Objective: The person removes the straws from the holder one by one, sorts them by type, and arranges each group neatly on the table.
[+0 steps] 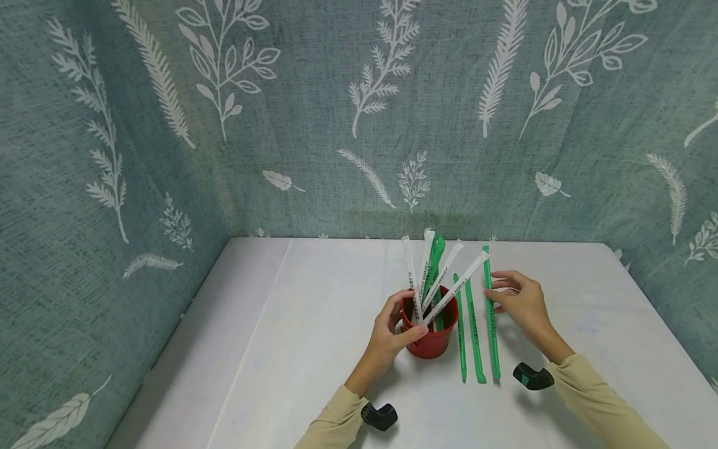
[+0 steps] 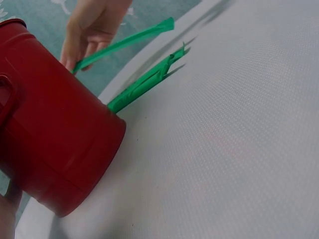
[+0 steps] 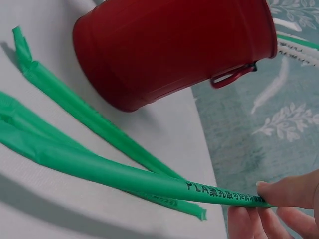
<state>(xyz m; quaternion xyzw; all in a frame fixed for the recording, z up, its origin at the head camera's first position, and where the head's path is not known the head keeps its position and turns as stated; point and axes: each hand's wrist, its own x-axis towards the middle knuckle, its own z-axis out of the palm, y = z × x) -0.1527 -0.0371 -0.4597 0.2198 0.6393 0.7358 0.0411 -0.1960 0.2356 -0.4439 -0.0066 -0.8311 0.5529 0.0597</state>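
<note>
Left hand [image 1: 391,327] is gripping the red pot [image 1: 427,348] at its 9 o'clock side, thumb and fingers curling round it, probably to stop it tipping. Pot is standing upright on the white table [image 1: 291,349]. Four white straws [image 1: 457,289] and some green straws [image 1: 435,255], count unclear, are leaning out between 11 and 2 o'clock; the wide mouth is likely letting them fan. Two loose straws [image 1: 474,333], both green, are lying at the pot's 3 o'clock, roughly side by side, handy for the right hand [image 1: 518,302]. That hand, further out at 3, is pinching one more green straw, the held straw [image 1: 493,337], above its middle, thumb against fingertips; something so thin is probably needing only a light pinch. Wrist views are showing it raised off the table, near end pointing to 6 o'clock.
</note>
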